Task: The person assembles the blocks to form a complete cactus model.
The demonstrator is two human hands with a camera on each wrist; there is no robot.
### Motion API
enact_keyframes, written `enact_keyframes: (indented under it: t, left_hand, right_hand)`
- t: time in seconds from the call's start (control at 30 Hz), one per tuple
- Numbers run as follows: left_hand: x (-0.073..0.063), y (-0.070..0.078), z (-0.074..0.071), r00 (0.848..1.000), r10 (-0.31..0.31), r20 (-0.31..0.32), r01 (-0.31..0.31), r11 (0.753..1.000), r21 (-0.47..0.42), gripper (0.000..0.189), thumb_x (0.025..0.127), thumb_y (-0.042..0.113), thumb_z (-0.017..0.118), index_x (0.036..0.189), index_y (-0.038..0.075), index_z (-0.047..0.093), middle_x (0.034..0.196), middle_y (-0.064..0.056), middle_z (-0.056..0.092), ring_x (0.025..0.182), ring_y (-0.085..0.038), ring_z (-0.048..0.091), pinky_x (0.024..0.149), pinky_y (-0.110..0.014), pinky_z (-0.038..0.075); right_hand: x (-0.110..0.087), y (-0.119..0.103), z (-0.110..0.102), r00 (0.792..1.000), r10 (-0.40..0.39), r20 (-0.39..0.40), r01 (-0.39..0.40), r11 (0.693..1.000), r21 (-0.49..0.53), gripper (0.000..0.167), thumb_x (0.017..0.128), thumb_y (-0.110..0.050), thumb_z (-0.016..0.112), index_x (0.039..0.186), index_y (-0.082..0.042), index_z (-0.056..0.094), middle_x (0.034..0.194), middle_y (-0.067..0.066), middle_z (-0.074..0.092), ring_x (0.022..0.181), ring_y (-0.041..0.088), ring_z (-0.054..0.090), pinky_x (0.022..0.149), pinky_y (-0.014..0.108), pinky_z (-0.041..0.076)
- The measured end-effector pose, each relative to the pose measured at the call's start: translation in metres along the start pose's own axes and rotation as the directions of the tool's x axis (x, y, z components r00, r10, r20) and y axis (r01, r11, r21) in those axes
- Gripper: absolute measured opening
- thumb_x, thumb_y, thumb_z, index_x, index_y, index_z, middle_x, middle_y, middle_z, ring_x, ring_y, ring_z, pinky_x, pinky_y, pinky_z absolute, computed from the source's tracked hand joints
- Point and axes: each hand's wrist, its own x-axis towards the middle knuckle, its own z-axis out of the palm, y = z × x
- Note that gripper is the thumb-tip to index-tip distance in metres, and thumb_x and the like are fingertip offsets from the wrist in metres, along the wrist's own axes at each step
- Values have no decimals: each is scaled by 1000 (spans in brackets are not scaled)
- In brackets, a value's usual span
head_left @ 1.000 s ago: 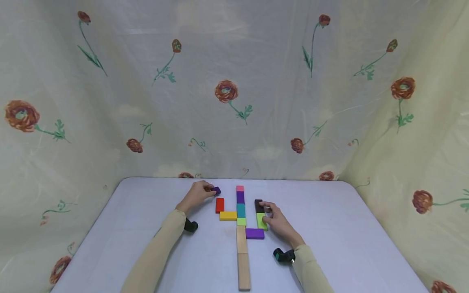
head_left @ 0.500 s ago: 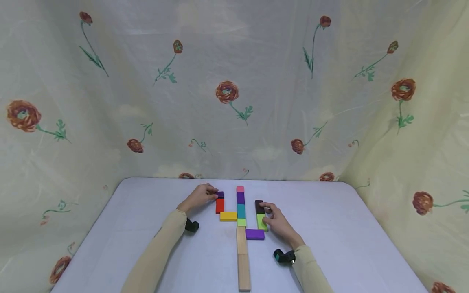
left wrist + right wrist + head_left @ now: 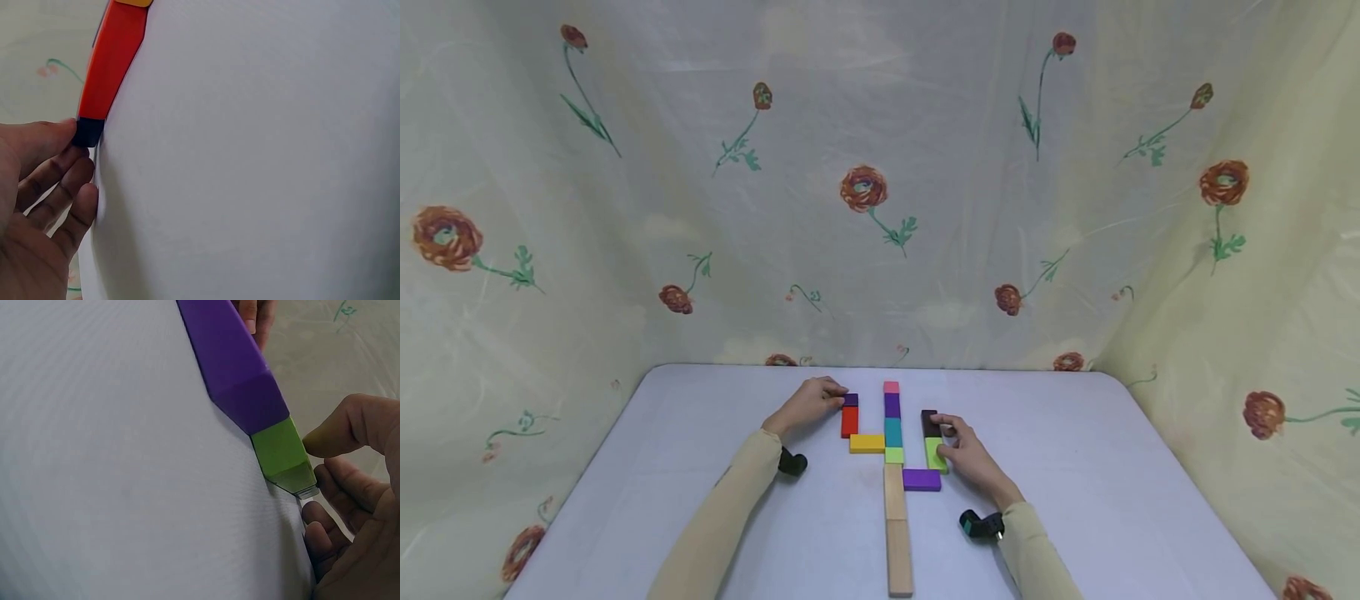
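My left hand (image 3: 806, 405) pinches a small dark purple block (image 3: 852, 399) between thumb and fingers. That block sits against the far end of a red block (image 3: 849, 422), as the left wrist view shows too. A yellow block (image 3: 867, 443) lies crosswise at the red one's near end. On the other side, my right hand (image 3: 973, 456) has its thumb at the side of a lime block (image 3: 936, 455) and its forefinger on a black block (image 3: 930, 422) beyond it. In the right wrist view, the remaining fingers (image 3: 328, 534) curl loosely beside the lime block.
Between the hands runs a column with pink (image 3: 891, 387), purple (image 3: 892, 405), teal (image 3: 892, 432) and small lime (image 3: 893, 455) blocks, then two long wooden blocks (image 3: 898, 557). A purple block (image 3: 922, 479) juts right from it. A flowered curtain (image 3: 880, 275) surrounds the white table (image 3: 1090, 500).
My left hand has brought the small dark purple block right and nearer, turning it straight and setting it against the red block. The right hand stays where it was.
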Motion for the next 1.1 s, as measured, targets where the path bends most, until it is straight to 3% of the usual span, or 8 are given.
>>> enact_keyframes:
  t: [0.5,0.73,0.93,1.1]
  left_hand:
    - [3,1,-1,999,-43,9,43,999,-9,26,93,12,64,118,9,68,109,-4,65,99,-19,59,97,-40,51]
    - [3,0,2,1000,-26,-9,26,1000,-11,26,94,11,60,119,7,67,110,-4,66,101,-18,59,98,-41,50]
    - [5,2,7,1000,9,17,-9,1000,28,22,95,10,59,115,7,69,107,-5,64,99,-19,56,96,-40,50]
    - [7,3,8,1000,-17,25,16,999,44,21,95,11,60,114,10,69,107,-3,63,99,-18,55,95,-38,51]
  right_hand:
    - [1,-1,-3,1000,18,-3,-18,1000,10,53,85,-4,61,135,-17,50,135,14,48,114,28,47,78,29,42]
    - [2,4,-2,999,34,-37,-32,999,39,53,84,-5,62,134,-18,51,128,13,51,101,24,48,72,28,41]
    - [2,5,0,999,16,-28,-15,999,49,53,83,-4,62,133,-18,53,131,13,51,108,26,48,74,28,42]
    - [3,5,1,1000,-5,-18,6,999,34,53,83,-3,63,133,-17,53,133,14,51,109,26,48,73,28,42]
